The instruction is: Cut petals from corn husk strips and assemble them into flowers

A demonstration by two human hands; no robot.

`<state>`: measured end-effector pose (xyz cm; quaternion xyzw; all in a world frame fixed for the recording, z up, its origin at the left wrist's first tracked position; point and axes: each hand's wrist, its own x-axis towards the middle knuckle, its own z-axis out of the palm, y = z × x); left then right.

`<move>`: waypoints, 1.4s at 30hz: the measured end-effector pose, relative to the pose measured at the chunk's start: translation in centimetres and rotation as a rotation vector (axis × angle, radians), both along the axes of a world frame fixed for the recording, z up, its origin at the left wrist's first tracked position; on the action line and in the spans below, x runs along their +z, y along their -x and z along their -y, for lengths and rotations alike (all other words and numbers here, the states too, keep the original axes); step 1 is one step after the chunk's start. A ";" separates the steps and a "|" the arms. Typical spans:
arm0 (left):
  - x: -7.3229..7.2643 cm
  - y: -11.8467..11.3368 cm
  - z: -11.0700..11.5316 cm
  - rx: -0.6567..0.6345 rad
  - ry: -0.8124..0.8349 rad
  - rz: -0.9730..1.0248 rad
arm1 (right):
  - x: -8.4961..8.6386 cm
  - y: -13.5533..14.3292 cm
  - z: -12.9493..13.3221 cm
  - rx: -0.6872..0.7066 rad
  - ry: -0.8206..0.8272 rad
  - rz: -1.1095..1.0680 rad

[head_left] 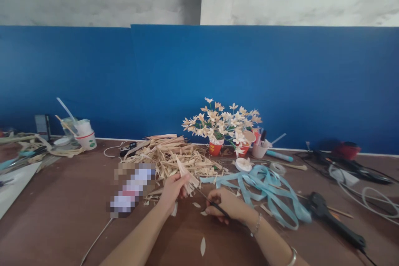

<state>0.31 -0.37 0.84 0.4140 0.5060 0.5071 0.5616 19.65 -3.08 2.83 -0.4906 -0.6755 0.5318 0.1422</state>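
My left hand (173, 191) is closed on a pale, dried husk piece (183, 169) that fans out above the fingers. In my right hand (222, 204), the fingers wrap round dark-handled scissors (215, 205); their thin tip points up and left, close to the husk's lower edge. Whether the blades are parted is too blurred to tell. A small cut petal (203, 246) lies on the brown table (181, 237) below my hands, and another husk scrap (196, 205) rests between them. Behind my left hand spreads a heap of dried husk strips (168, 149).
Husk flowers (218, 120) stand in small red pots (215, 148) at the back. Light-blue ribbon (264, 183) lies tangled right of my hands, beside a black glue gun (336, 220). Left are a pixelated phone-like object (132, 191) with a cable and a white cup (86, 139).
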 end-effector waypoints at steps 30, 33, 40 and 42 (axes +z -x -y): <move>0.1 0.0 0.1 0.003 -0.057 -0.219 | 0.8 -0.7 -0.2 0.018 0.018 0.052; 0.3 0.0 0.1 0.002 -0.047 -0.199 | 0.9 -0.8 -0.1 0.020 0.027 0.039; 0.1 0.0 0.1 0.006 -0.043 -0.178 | 0.3 -0.7 -0.3 0.016 0.036 0.018; 0.0 0.0 0.0 0.014 -0.044 -0.174 | 0.2 -0.7 -0.3 0.016 0.031 0.026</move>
